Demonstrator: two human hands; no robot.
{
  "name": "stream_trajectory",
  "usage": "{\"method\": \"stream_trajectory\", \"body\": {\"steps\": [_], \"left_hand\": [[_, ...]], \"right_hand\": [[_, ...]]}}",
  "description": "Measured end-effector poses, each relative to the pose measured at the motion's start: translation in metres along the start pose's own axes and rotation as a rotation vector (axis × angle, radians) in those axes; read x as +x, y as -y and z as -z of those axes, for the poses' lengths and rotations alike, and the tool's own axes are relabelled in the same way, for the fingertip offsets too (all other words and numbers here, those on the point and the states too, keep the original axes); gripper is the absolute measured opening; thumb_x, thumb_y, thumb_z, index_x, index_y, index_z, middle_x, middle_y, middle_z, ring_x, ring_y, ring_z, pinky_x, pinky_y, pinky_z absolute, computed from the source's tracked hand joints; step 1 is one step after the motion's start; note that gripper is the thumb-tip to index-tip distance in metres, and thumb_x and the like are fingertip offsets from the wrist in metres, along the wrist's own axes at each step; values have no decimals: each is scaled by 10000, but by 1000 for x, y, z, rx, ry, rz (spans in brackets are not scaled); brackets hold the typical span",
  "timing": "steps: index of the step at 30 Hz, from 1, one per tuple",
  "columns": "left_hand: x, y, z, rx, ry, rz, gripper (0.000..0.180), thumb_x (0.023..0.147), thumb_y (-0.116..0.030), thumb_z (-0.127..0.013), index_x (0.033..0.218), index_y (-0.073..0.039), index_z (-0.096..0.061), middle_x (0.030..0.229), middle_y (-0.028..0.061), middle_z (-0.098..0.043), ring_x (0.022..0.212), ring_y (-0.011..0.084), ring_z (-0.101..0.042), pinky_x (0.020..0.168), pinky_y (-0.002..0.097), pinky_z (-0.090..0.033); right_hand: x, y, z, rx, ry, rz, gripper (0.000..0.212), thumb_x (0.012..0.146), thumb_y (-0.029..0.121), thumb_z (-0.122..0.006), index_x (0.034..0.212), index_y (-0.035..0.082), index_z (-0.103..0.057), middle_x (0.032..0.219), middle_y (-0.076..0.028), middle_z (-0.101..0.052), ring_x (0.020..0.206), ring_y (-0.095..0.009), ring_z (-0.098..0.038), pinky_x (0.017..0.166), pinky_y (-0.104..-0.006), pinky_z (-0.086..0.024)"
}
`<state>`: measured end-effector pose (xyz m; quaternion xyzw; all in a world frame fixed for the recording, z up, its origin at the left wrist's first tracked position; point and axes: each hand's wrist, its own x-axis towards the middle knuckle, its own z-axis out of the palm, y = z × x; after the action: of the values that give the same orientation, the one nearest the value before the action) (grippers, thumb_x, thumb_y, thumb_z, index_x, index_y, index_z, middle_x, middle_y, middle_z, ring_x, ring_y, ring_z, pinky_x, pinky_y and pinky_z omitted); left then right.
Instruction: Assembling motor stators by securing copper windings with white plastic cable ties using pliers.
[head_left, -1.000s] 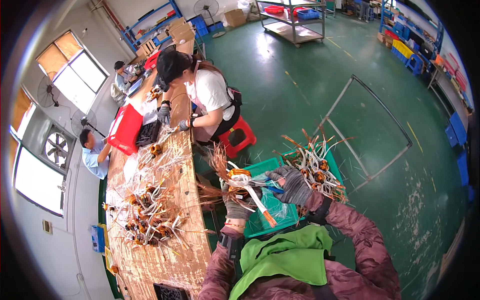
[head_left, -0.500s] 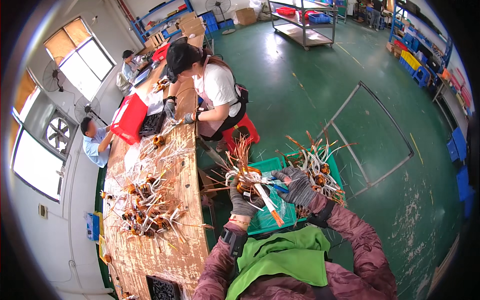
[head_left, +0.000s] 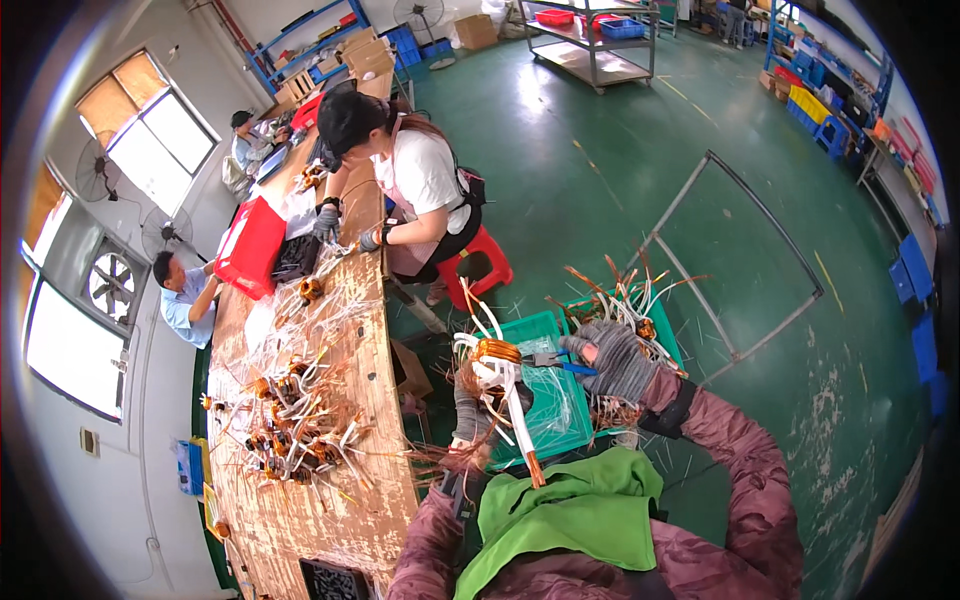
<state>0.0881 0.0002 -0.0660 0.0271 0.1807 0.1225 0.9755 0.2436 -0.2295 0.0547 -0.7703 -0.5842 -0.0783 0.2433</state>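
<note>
In my gloved left hand (head_left: 470,408) I grip an orange copper-wound coil (head_left: 498,351) with white-sleeved leads, one bundle ending in bare copper strands toward me. My gloved right hand (head_left: 617,360) is closed round blue-handled pliers (head_left: 576,368). Their metal jaws are beside the coil's right side; whether they touch it I cannot tell. Under both hands stands a green crate (head_left: 568,438) with clear plastic scraps in it. A second green crate (head_left: 672,348), beyond my right hand, holds several coils with white and copper leads (head_left: 632,302).
On my left runs a worn wooden table (head_left: 385,445) with a pile of coils (head_left: 290,430), a black tray (head_left: 333,580) and a red bin (head_left: 250,250). A co-worker (head_left: 420,180) sits on a red stool (head_left: 490,262). A metal frame (head_left: 700,310) lies on the floor at right.
The coil has turned in my left hand, so its orange winding now shows and its copper strands point elsewhere. The pliers have come up beside the winding. My right hand has shifted slightly.
</note>
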Motion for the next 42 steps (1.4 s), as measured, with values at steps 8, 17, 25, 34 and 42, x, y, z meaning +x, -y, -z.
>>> {"method": "stream_trajectory", "body": {"steps": [8, 17, 25, 34, 42], "left_hand": [[-50, 26, -74, 248, 78, 101, 429, 869, -402, -517, 1145, -74, -514, 981, 104, -585, 870, 255, -581, 767, 414, -510], [-48, 27, -62, 225, -2, -49, 424, 858, -390, -556, 1162, -99, -514, 1059, 95, -582, 920, 240, -586, 818, 413, -504], [-31, 22, -32, 193, 36, 1, 454, 880, -384, -504, 1181, -44, -492, 1021, 154, -600, 854, 273, -620, 715, 405, -552], [-25, 29, -33, 120, 125, -41, 583, 848, -449, -524, 1244, -27, -459, 1116, 171, -579, 944, 321, -609, 746, 420, -562], [-52, 2, -82, 202, -40, -150, 456, 778, -241, -671, 1149, -31, -511, 1023, 101, -610, 922, 241, -611, 849, 367, -516]], "right_hand": [[23, 6, 36, -195, 64, 200, 619, 658, 309, -646, 1233, 111, -531, 1050, -90, -565, 994, -285, -531, 891, -447, -405], [31, -3, 40, -266, 35, 321, 472, 716, 260, -562, 1165, 116, -587, 967, -76, -588, 923, -242, -551, 854, -416, -404], [23, 6, 26, -209, 106, 201, 491, 751, 277, -538, 1208, 98, -550, 1021, -106, -588, 978, -272, -550, 862, -443, -427], [3, 5, -8, -111, 73, -29, 415, 729, 316, -626, 1091, 114, -610, 800, -104, -563, 715, -284, -578, 605, -404, -467], [15, 18, -30, 423, 179, -186, 234, 740, 148, -617, 971, 113, -618, 711, -142, -563, 622, -296, -576, 554, -390, -457]]}}
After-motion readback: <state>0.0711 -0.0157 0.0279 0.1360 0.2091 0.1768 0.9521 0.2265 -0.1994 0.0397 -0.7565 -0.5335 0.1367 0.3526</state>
